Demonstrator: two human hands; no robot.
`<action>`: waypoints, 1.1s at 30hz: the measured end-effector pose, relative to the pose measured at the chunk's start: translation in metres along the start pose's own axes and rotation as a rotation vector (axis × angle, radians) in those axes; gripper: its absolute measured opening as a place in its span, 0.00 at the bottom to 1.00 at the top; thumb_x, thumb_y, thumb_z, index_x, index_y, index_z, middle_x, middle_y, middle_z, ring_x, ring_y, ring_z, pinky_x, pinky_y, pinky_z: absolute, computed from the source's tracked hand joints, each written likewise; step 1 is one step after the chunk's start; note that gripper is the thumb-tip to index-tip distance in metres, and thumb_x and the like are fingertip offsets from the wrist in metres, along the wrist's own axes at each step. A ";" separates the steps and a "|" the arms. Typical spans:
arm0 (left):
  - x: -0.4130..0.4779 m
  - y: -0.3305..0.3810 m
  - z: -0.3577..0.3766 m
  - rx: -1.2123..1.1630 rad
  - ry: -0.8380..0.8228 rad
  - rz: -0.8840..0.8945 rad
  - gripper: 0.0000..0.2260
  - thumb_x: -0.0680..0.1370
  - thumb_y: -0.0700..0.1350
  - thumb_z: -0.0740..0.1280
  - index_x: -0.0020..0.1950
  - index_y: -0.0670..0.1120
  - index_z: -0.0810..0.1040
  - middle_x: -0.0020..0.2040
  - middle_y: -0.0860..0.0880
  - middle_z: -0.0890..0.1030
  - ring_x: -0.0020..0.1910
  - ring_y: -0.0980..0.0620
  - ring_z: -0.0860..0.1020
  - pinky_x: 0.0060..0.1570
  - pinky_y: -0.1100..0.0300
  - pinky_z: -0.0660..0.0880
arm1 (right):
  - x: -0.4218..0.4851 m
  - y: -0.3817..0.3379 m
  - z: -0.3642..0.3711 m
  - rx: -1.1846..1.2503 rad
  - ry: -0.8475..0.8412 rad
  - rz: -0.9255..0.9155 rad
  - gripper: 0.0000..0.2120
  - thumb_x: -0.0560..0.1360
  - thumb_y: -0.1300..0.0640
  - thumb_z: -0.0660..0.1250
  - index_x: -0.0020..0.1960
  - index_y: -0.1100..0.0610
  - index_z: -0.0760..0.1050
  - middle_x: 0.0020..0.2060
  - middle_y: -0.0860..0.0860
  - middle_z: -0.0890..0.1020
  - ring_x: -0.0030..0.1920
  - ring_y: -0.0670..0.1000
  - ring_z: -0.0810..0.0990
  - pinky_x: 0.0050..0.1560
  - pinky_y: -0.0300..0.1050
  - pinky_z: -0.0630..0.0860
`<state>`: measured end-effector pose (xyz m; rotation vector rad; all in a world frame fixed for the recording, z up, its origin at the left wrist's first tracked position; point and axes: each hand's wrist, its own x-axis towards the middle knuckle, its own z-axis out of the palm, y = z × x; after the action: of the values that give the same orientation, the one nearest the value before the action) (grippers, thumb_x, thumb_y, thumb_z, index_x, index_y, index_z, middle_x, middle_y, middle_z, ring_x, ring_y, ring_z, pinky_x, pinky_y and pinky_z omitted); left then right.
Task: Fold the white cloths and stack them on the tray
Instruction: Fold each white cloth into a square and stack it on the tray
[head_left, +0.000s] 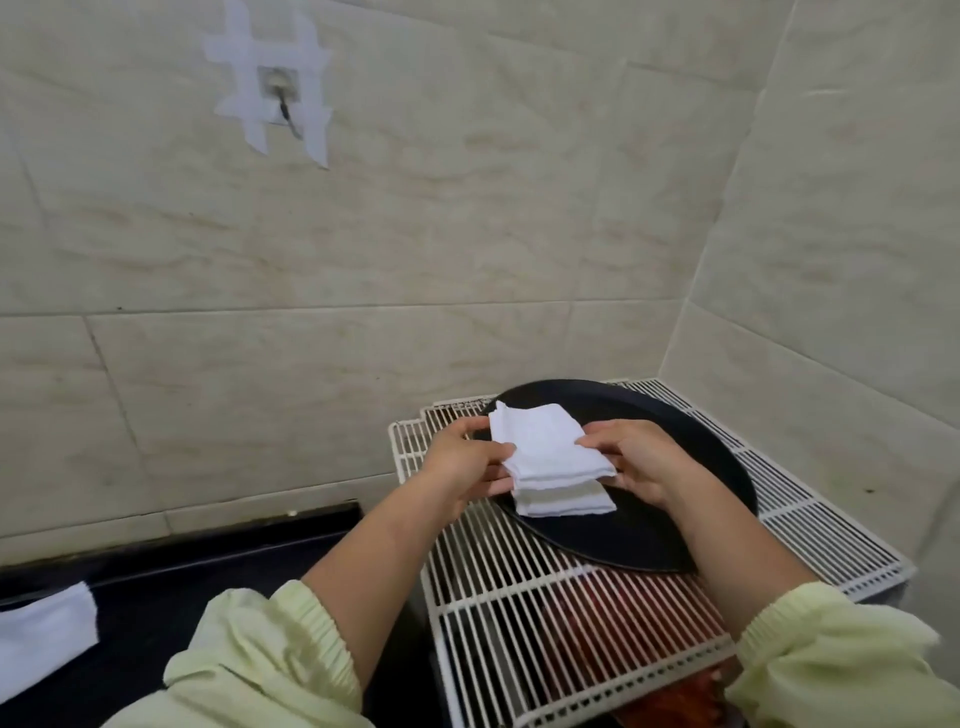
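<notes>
A round black tray (639, 530) lies on a white wire rack. On it sits a small stack of folded white cloths (563, 500). Just above that stack is another folded white cloth (540, 441), held between both hands. My left hand (465, 462) pinches its left edge and my right hand (636, 460) pinches its right edge. One more white cloth (44, 636) lies unfolded on the black counter at the far left, partly out of view.
The white wire rack (545, 623) covers a sink or basin with red things beneath it. The black counter (171, 577) runs to the left. Tiled walls close in behind and on the right. A taped hook (280, 93) hangs on the back wall.
</notes>
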<state>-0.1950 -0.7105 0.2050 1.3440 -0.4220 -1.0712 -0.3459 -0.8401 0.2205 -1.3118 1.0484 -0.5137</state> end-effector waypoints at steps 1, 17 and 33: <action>0.003 -0.002 0.005 0.026 0.010 0.005 0.17 0.76 0.32 0.68 0.62 0.44 0.72 0.52 0.40 0.81 0.38 0.47 0.80 0.33 0.57 0.82 | 0.002 0.001 -0.004 -0.016 0.011 0.007 0.10 0.72 0.69 0.67 0.54 0.65 0.79 0.45 0.59 0.81 0.45 0.54 0.80 0.54 0.51 0.78; 0.042 -0.030 0.027 0.587 0.161 0.138 0.27 0.72 0.37 0.74 0.69 0.43 0.72 0.63 0.41 0.76 0.54 0.38 0.80 0.44 0.45 0.82 | 0.031 0.024 -0.023 -0.245 0.094 0.051 0.07 0.72 0.69 0.68 0.48 0.61 0.80 0.43 0.57 0.84 0.41 0.51 0.82 0.35 0.41 0.76; 0.007 0.004 -0.046 0.757 0.325 0.422 0.13 0.77 0.44 0.68 0.61 0.46 0.76 0.48 0.47 0.80 0.41 0.51 0.78 0.34 0.63 0.71 | 0.013 -0.004 0.064 -0.569 0.014 -0.422 0.03 0.72 0.61 0.70 0.44 0.54 0.78 0.41 0.50 0.82 0.48 0.52 0.80 0.54 0.52 0.78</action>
<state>-0.1537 -0.6901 0.1949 1.9375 -0.8709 -0.3189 -0.2846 -0.8178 0.2150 -2.0603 0.9643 -0.5571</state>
